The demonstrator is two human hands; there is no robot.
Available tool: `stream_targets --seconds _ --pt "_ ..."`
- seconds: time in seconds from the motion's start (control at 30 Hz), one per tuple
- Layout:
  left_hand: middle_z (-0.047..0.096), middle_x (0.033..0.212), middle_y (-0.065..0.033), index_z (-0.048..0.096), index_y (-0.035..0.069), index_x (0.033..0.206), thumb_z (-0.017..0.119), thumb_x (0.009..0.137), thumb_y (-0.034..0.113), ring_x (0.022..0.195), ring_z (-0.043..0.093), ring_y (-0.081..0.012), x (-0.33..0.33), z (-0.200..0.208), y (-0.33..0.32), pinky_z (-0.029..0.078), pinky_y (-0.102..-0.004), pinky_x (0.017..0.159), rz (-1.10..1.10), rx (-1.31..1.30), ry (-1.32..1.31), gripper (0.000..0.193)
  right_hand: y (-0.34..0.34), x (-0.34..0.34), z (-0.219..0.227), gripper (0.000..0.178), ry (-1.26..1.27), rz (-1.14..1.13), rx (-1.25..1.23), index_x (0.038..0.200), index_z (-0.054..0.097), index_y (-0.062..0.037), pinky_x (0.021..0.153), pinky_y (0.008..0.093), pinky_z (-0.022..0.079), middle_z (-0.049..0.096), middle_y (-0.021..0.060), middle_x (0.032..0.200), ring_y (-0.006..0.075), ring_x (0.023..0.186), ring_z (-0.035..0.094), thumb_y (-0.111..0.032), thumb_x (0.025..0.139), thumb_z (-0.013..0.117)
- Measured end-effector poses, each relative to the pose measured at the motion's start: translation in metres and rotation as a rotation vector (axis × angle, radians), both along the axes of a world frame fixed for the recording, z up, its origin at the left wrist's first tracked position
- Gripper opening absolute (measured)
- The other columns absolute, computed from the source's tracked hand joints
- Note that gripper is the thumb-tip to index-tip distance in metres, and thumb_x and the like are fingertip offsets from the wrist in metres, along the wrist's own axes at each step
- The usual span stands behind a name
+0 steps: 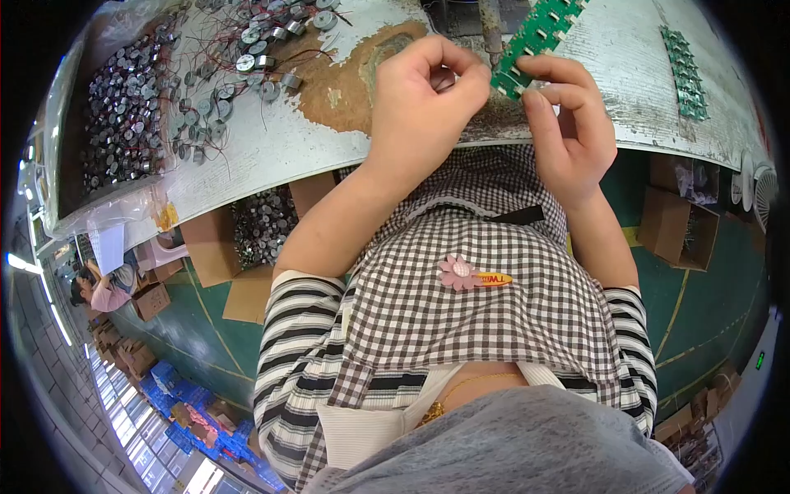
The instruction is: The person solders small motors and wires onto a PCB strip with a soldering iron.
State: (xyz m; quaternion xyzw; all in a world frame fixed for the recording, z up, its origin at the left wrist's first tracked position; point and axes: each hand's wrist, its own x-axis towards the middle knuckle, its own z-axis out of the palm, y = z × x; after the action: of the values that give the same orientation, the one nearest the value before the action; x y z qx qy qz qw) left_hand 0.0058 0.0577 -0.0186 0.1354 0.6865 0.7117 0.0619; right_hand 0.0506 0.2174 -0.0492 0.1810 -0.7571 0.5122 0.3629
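Note:
My right hand grips the near end of a green circuit board strip between thumb and fingers. The strip slants up and away to the right, with small pale parts along it. My left hand is closed in a pinch right beside that same end of the strip. What its fingertips hold, if anything, is hidden. Just above the board's near end, between my hands, an upright metal rod with a narrow tip points down.
Several small round metal motors with thin red wires lie loose at the left of the worn white table. A plastic-lined box of motors stands further left. More circuit boards lie at right. Cardboard boxes sit below; another person sits far left.

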Motion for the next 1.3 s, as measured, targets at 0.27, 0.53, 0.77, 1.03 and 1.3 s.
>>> stream_targets --seconds 0.27,0.53,0.77,1.03,1.3 --pt "0.061 0.075 0.0025 0.061 0.001 0.08 0.065 0.08 0.003 0.062 0.049 -0.0009 0.007 -0.008 -0.004 0.039 -0.0165 0.055 0.002 -0.213 0.151 0.005 -0.006 0.011 -0.001 0.011 -0.077 -0.003 -0.008 0.085 0.055 0.0029 0.073 0.0283 0.048 0.062 0.0197 0.103 0.0229 0.084 0.06 0.006 0.079 0.064" --pt "0.064 0.089 -0.0042 0.068 0.002 0.083 0.071 0.075 0.004 0.072 0.057 -0.0109 -0.007 0.0 -0.027 0.045 -0.0221 0.062 -0.125 -0.208 0.554 0.009 0.0 0.009 0.001 0.002 -0.18 0.134 -0.373 0.091 0.052 0.0035 0.067 0.0226 0.05 0.061 0.0173 0.101 0.012 0.076 0.057 0.001 0.092 0.053" --pt "0.063 0.08 -0.0049 0.071 0.004 0.085 0.072 0.075 0.01 0.075 0.058 -0.0161 -0.055 0.022 -0.131 0.045 -0.029 0.064 0.491 -1.037 0.997 0.011 -0.001 0.01 -0.008 0.003 -0.241 0.127 -0.41 0.091 0.053 0.0037 0.068 0.0238 0.051 0.061 0.0164 0.098 0.0119 0.076 0.056 0.002 0.092 0.053" --pt "0.062 0.063 -0.0092 0.067 0.0 0.071 0.075 0.077 0.027 0.057 0.057 -0.0172 -0.029 0.021 -0.139 0.043 -0.0291 0.054 0.582 -1.076 0.609 0.028 -0.001 0.007 -0.01 0.003 -0.245 0.126 -0.409 0.09 0.053 0.0038 0.068 0.0234 0.051 0.061 0.016 0.098 0.0116 0.076 0.056 0.002 0.092 0.052" --pt "0.061 0.072 -0.0115 0.063 0.001 0.068 0.069 0.076 0.024 0.07 0.059 -0.0298 -0.071 -0.024 -0.136 0.047 -0.039 0.063 0.53 -0.967 0.531 0.025 -0.003 0.008 -0.012 0.003 -0.264 0.113 -0.412 0.089 0.052 0.0036 0.067 0.0223 0.05 0.061 0.0153 0.098 0.0108 0.077 0.056 0.002 0.092 0.052"
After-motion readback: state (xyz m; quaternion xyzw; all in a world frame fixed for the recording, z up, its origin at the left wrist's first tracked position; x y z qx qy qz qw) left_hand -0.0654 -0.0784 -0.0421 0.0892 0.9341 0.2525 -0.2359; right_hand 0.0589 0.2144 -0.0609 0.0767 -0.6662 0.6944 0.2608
